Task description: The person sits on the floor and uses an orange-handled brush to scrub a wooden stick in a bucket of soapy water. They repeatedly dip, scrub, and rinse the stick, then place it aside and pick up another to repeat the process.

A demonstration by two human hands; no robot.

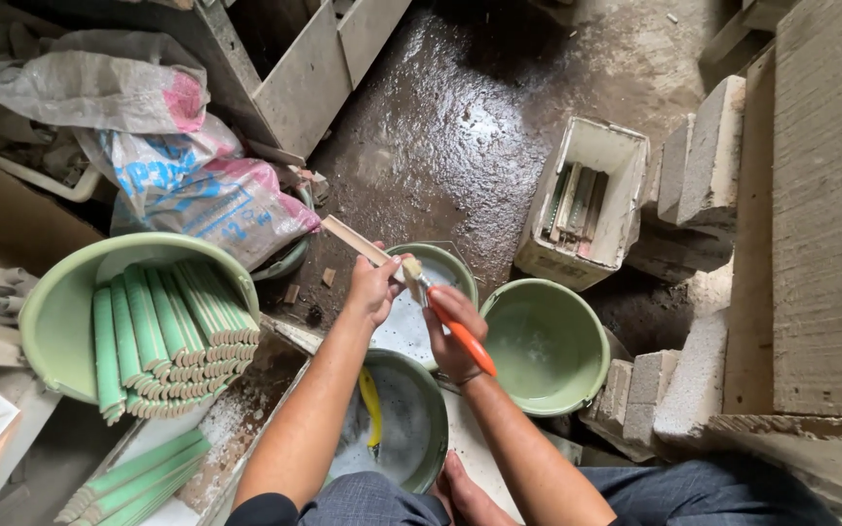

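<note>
Filling left side: large green tub (51, 321) packed with green curved trim tiles (172, 336), lower ends cut off by tub rim. Smaller green bucket (548, 346) at right, milky water inside. Left hand (374, 287) clenched around pale trim strip (363, 244) (long axis runs up-left, far end toward sacks (187, 185)), near end hidden in fist. Right hand (452, 331) grasps orange-handled brush (460, 336), bristles touching strip over basin (406, 326); bristle detail hard to make out.

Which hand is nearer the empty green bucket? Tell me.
Right. The right hand, holding an orange-handled brush, sits just left of the empty green bucket. The left hand, holding a strip, is farther left.
</note>
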